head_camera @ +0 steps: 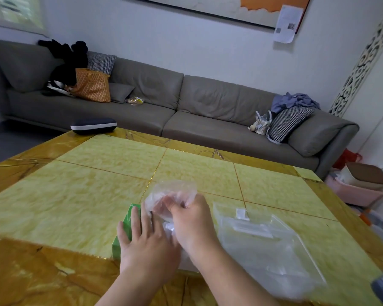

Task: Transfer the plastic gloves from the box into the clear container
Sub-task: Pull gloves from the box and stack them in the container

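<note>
Right hand [192,219] pinches crinkled clear gloves [170,195]; flat left hand [146,241] presses green box [125,230].

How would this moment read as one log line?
left hand: rests on box | right hand: pinches gloves above box | container: right of box
</note>
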The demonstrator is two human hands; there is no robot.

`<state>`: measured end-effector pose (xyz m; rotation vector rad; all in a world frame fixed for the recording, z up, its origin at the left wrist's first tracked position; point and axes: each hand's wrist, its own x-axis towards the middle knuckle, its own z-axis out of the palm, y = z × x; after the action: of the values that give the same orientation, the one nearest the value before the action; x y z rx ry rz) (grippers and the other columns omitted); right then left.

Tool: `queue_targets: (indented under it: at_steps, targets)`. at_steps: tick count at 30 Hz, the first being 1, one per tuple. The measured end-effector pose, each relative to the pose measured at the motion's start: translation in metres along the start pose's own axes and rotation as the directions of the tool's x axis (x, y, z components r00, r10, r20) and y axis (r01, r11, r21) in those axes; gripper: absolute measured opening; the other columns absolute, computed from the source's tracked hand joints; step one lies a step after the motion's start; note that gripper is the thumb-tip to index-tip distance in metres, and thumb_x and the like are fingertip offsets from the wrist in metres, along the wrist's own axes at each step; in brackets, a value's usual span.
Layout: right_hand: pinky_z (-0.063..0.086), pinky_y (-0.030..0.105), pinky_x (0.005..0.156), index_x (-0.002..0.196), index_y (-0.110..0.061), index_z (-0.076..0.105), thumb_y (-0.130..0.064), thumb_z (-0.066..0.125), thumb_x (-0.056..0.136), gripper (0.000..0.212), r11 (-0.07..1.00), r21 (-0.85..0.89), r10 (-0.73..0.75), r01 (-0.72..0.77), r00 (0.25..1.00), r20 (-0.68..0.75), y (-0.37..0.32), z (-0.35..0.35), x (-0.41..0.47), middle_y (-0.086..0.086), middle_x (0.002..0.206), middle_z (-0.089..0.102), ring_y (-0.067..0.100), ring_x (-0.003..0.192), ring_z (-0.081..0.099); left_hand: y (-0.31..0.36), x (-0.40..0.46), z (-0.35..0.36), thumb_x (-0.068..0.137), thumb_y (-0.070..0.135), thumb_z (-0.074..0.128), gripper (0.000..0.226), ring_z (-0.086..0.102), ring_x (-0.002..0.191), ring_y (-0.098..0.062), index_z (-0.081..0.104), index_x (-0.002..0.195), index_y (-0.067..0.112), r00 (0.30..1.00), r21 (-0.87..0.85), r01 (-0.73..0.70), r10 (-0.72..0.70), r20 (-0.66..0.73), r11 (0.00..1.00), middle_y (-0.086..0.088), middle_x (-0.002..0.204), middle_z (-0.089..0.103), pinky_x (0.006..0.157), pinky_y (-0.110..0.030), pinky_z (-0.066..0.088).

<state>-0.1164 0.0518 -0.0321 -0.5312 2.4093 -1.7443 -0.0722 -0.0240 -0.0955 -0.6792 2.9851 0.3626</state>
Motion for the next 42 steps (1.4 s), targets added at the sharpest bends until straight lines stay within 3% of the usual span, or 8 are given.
queue_targets:
  at_steps: [6, 12, 17, 22, 30, 34, 37, 42]
  targets:
    - [0.053, 0.01, 0.075, 0.085, -0.021, 0.082, -0.021, 0.063, 0.103, 0.026, 0.979, -0.201, -0.03, 0.032, 0.999, 0.014, -0.003, 0.013, -0.009, -0.014, 0.08, 0.078, -0.002, 0.079, 0.073, 0.001, -0.008, -0.007, 0.096, 0.062, 0.035, 0.096, -0.023, 0.151, -0.04, -0.024, 0.157, 0.016, 0.998, 0.121, -0.056, 0.052, 0.038, 0.991, -0.013, 0.165, -0.021, 0.118, -0.067, -0.011]
    - [0.06, 0.029, 0.082, 0.109, -0.019, 0.08, 0.005, 0.054, 0.092, 0.038, 0.872, -0.399, -0.247, 0.283, 0.959, 0.14, -0.006, 0.01, -0.019, -0.001, 0.096, 0.08, 0.013, 0.088, 0.073, 0.002, -0.006, -0.003, 0.099, 0.057, 0.035, 0.089, -0.02, 0.153, -0.04, -0.015, 0.16, 0.017, 0.999, 0.152, -0.046, 0.042, 0.026, 0.987, -0.013, 0.168, -0.01, 0.121, -0.065, -0.002]
    - [0.052, 0.039, 0.097, 0.141, -0.028, 0.053, -0.028, 0.051, 0.093, 0.047, 0.736, -0.67, -0.089, 0.097, 0.995, 0.047, -0.019, -0.011, -0.028, -0.003, 0.13, 0.061, 0.024, 0.12, 0.059, -0.002, -0.002, -0.005, 0.095, 0.058, 0.037, 0.078, -0.022, 0.15, -0.045, -0.001, 0.159, 0.035, 0.999, 0.073, -0.039, 0.037, 0.026, 0.997, -0.012, 0.168, -0.002, 0.12, -0.066, -0.007]
    - [0.056, 0.035, 0.076, 0.096, -0.015, 0.066, -0.023, 0.057, 0.101, 0.013, 0.659, -0.751, 0.055, -0.023, 0.998, 0.017, -0.024, -0.015, -0.032, 0.007, 0.097, 0.069, 0.032, 0.094, 0.068, 0.006, -0.009, -0.01, 0.093, 0.056, 0.04, 0.084, -0.041, 0.142, -0.047, 0.001, 0.162, 0.026, 0.991, 0.083, 0.022, -0.033, 0.132, 0.996, -0.014, 0.158, -0.042, 0.113, -0.073, -0.002]
    - [0.021, 0.029, 0.046, 0.065, -0.02, 0.026, -0.001, 0.052, 0.087, 0.039, 0.8, -0.595, -0.052, 0.076, 0.997, 0.056, -0.024, 0.009, -0.026, 0.0, 0.064, 0.035, 0.019, 0.056, 0.03, 0.01, -0.015, -0.011, 0.097, 0.047, 0.045, 0.082, -0.01, 0.148, -0.049, 0.002, 0.161, 0.018, 0.992, 0.232, -0.026, -0.003, 0.127, 0.972, -0.014, 0.158, 0.007, 0.114, -0.065, 0.014]
    - [0.033, 0.018, 0.045, 0.066, -0.02, 0.042, 0.0, 0.046, 0.083, 0.027, 0.847, -0.471, -0.19, 0.248, 0.967, 0.168, -0.034, 0.013, -0.031, 0.0, 0.061, 0.051, 0.012, 0.05, 0.041, 0.013, -0.019, -0.02, 0.105, 0.043, 0.038, 0.074, 0.001, 0.152, -0.044, 0.001, 0.162, 0.016, 0.986, 0.348, -0.044, -0.016, 0.167, 0.936, -0.016, 0.165, 0.007, 0.12, -0.064, 0.011]
    - [0.062, 0.022, 0.068, 0.091, -0.016, 0.072, -0.011, 0.055, 0.102, 0.021, 0.988, -0.091, -0.113, 0.124, 0.986, 0.125, -0.057, 0.007, -0.033, 0.003, 0.083, 0.078, 0.004, 0.069, 0.073, 0.01, -0.015, -0.02, 0.099, 0.058, 0.035, 0.083, -0.006, 0.153, -0.04, -0.007, 0.161, 0.023, 0.99, 0.148, -0.029, 0.008, 0.139, 0.988, -0.013, 0.167, -0.005, 0.121, -0.064, 0.004]
    - [0.053, 0.039, 0.101, 0.093, -0.017, 0.084, -0.028, 0.058, 0.104, 0.03, 0.939, 0.335, 0.015, -0.08, 0.981, 0.192, -0.066, -0.058, -0.023, 0.001, 0.106, 0.081, 0.022, 0.103, 0.076, -0.008, 0.005, -0.033, 0.085, 0.055, 0.049, 0.07, -0.015, 0.156, -0.031, 0.031, 0.152, 0.041, 0.993, -0.285, -0.032, 0.064, 0.103, 0.958, -0.002, 0.17, -0.01, 0.124, -0.056, 0.0]
